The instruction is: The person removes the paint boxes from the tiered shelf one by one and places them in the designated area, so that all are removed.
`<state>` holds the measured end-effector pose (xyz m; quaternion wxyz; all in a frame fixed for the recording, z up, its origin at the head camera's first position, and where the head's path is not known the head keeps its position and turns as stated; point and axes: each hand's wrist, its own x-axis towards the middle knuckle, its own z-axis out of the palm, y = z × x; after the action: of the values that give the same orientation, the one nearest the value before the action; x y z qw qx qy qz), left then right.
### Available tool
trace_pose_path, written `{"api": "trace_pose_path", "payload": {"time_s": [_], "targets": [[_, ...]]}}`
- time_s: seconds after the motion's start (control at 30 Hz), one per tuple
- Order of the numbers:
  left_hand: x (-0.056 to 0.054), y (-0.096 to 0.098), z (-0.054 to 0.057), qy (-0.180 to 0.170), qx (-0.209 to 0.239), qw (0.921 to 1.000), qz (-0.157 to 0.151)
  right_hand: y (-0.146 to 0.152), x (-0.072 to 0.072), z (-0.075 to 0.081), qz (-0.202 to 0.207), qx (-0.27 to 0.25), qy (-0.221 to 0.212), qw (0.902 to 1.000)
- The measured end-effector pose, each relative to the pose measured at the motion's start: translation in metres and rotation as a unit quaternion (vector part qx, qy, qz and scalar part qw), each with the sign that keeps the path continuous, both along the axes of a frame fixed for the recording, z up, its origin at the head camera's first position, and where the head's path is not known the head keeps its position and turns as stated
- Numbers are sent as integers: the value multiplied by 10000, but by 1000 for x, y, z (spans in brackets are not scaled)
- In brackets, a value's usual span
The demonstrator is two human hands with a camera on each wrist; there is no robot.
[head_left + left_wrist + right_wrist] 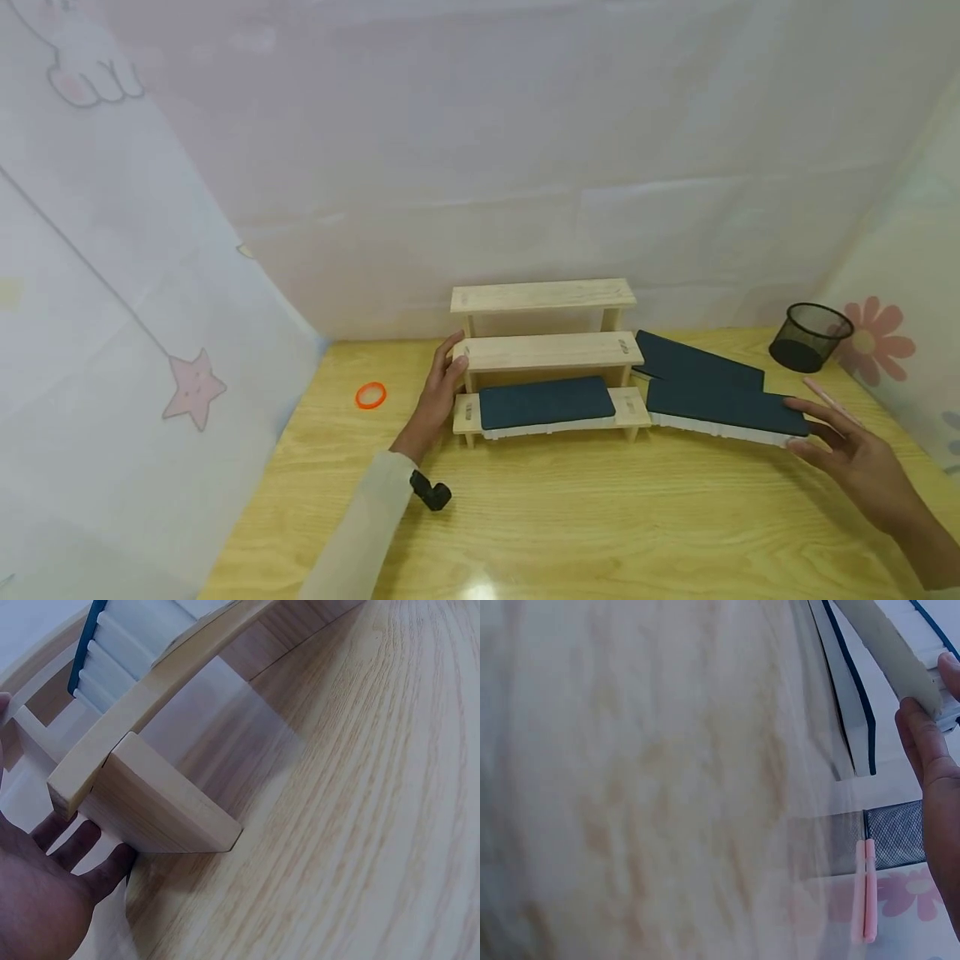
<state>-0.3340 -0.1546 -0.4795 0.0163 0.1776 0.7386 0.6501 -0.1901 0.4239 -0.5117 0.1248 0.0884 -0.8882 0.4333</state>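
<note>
Right hand [862, 467] pinches a blue-topped block [726, 407] beside a three-step wooden stand [547, 352]

In the head view, with the stand as the middle of the clock, the blue-topped block lies between three and four o'clock, white and ridged underneath; its nine-o'clock end is just beside the lowest step, though whether the two touch I cannot tell; the right grip is closed on its other end, between thumb and fingers; the left hand [437, 398] is at nine o'clock, its grip holding the end of the middle step; the left wrist view shows more of its fingers near a stand leg [157, 799]; a second block [547, 403], also blue on top, rests on the lowest step at six o'clock; a dark blue panel [692, 360] lies on the bench [540, 517] at three o'clock; farther out that way stands a black mesh cup [797, 356], with a pink stick [832, 401] at the cup's five o'clock; an orange ring [360, 399] lies at nine o'clock, beyond the left hand
</note>
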Motion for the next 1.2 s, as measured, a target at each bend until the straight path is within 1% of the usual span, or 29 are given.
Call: {"api": "trace_pose_path", "payload": {"time_s": [0.1,0.23,0.33,0.47,0.53,0.7,0.8,0.9,1.0,1.2], "targets": [[-7,-2,-6,-1,-19,10000,0,-3,0,-2,-17,-21,1,10000],[-18,-3,-20,-37,-62,9999,87,-4,1,-2,-48,-6,37,10000],[-21,-2,-24,-17,-78,9998,194,-5,1,-2,-56,-16,37,10000],[-22,0,-24,65,-65,9996,285,-5,3,-4,-62,-25,-33,10000],[-22,1,-24,94,-67,9995,280,-4,3,-5,-54,-40,-39,10000],[-21,3,-25,83,-46,9996,273,-4,3,-7,27,-59,73,10000],[-20,2,-25,74,-1,9996,277,-3,1,-7,119,11,115,9999],[-19,2,-25,84,22,9997,245,-3,-2,-6,226,52,65,9997],[-19,1,-25,68,45,9997,217,-2,-6,-5,280,3,-113,9995],[-19,0,-26,82,26,9996,270,-1,-9,-4,278,78,-703,9971]]}}
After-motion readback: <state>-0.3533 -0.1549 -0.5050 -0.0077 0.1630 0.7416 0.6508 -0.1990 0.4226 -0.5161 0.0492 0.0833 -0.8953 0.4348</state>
